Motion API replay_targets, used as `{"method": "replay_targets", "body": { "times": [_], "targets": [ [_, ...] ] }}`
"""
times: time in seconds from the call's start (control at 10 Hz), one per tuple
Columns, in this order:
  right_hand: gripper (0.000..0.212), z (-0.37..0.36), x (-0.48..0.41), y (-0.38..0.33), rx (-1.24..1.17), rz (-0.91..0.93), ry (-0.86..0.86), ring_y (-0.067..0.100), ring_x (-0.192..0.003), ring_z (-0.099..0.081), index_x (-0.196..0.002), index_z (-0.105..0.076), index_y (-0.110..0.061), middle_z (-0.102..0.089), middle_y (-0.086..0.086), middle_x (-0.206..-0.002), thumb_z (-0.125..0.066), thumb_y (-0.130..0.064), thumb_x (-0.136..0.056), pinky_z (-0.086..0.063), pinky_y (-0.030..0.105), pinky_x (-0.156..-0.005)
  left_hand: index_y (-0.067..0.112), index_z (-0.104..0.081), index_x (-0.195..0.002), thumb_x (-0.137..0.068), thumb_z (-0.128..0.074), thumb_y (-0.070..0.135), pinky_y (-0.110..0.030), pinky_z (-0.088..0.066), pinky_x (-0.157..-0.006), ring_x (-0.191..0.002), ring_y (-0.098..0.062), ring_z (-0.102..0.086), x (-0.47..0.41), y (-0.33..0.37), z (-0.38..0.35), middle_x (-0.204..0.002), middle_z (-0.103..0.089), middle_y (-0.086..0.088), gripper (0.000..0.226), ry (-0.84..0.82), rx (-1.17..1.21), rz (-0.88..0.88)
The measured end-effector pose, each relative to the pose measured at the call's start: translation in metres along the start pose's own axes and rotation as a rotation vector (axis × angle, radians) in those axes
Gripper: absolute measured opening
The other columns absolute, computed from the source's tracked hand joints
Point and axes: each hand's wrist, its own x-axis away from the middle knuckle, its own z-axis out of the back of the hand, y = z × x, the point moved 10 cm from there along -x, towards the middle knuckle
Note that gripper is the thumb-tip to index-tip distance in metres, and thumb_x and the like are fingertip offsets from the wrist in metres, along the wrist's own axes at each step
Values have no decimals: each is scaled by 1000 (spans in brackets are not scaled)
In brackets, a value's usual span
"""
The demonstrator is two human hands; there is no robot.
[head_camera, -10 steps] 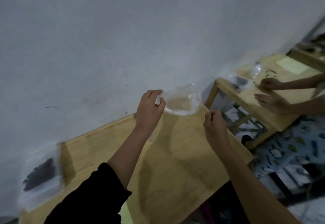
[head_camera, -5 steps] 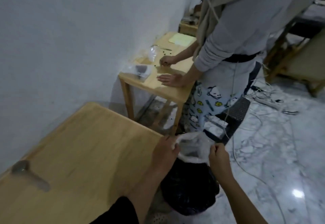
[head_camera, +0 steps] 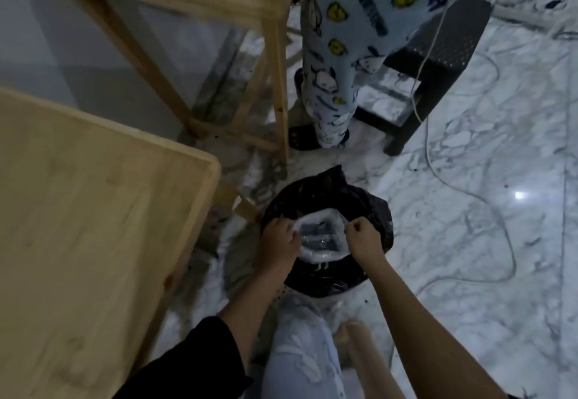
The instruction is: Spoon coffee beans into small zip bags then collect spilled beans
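The left hand (head_camera: pixel 279 240) and the right hand (head_camera: pixel 363 238) each pinch one side of a clear plastic bag (head_camera: pixel 322 240); the fingers of both hands are curled tight on its rim, and they pull its mouth wide open between them; the bag hangs right over a bin with a black bin liner (head_camera: pixel 325 193), and its bottom dips down into the liner; something dark shows through the bag, but I cannot tell if it is inside the bag or just the liner behind it; the bin stands on a white marble floor (head_camera: pixel 469 258), just beside the corner of a light wooden table (head_camera: pixel 93 211) on the left; the left arm has a black sleeve (head_camera: pixel 194 364), and a knee in pale jeans (head_camera: pixel 300 351) shows at the bottom; farther back stands another wooden table (head_camera: pixel 275 63) with thin legs; next to it are another person's legs in blue trousers with cartoon pictures (head_camera: pixel 337 54); a black stool (head_camera: pixel 438 48) stands behind them, and a white cable (head_camera: pixel 433 164) trails down across the floor.
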Motion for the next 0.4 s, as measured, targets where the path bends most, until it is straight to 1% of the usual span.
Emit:
{"method": "replay_targets", "body": {
  "times": [0.1, 0.2, 0.3, 0.4],
  "targets": [
    [17, -23, -33, 20, -42, -43, -38, 14, -60, -42, -82, -44, -10, -46, 4, -74, -42, -18, -97, -33, 23, -51, -4, -59, -89, -89, -58, 12, -35, -41, -69, -82, -27, -54, -26, -15, -31, -91, -56, -15, 16, 6, 32, -16],
    [15, -42, -57, 31, -45, -44, -111, 17, -64, -47, -77, -46, -17, -49, 4, -73, -47, -18, -92, -39, 26, -57, -2, -60, -97, -91, -58, 14, -38, -46, -78, -88, -27, -55, -47, -24, -56, -97, -55, -15, 17, -13, 52, -41],
    [11, -56, -74, 41, -4, -47, -190, 22, -80, -53, -101, -53, -14, -53, 6, -87, -50, -21, -92, -43, 32, -69, 3, -58, -112, -95, -54, 19, -39, -47, -86, -98, -27, -55, -61, -30, -86, -110, -54, -14, 24, -109, 82, -53],
    [29, -60, -86, 48, 47, -27, -184, 26, -100, -56, -119, -55, -11, -60, 11, -111, -51, -21, -93, -43, 34, -84, 4, -56, -117, -96, -51, 18, -39, -46, -87, -104, -28, -54, -71, -36, -103, -118, -53, -14, 26, -148, 66, -57]
  ]
}}
